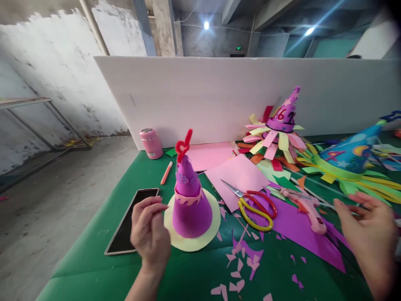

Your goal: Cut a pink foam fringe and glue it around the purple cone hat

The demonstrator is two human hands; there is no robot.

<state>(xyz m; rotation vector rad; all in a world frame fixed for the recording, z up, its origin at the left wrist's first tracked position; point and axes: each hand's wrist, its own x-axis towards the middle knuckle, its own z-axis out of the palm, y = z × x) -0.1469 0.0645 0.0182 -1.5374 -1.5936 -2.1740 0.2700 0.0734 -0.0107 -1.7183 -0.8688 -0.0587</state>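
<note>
My left hand (152, 232) is raised over the phone-like black tablet (133, 221), its thumb and fingers pinched together; anything between them is too small to make out. Just right of these fingertips stands a purple cone hat (192, 215) with a pale yellow brim, pink wavy trim and a curled red pipe cleaner (183, 146) on top. At the far right hovers my right hand (369, 238), fingers loosely curled and apart from the thumb, with no held thing visible. Nearest to it lies a pink glue gun (313, 211). Scissors (255, 209) with red and yellow handles lie between the hands.
Pink sheets (241, 177), a purple sheet (307, 236) and many scraps (239, 265) cover the green table (90, 251). A pink flask (151, 143) and an orange marker (166, 173) lie left. Two decorated hats, one purple (283, 115), one blue (347, 152), stand before a white board (194, 92).
</note>
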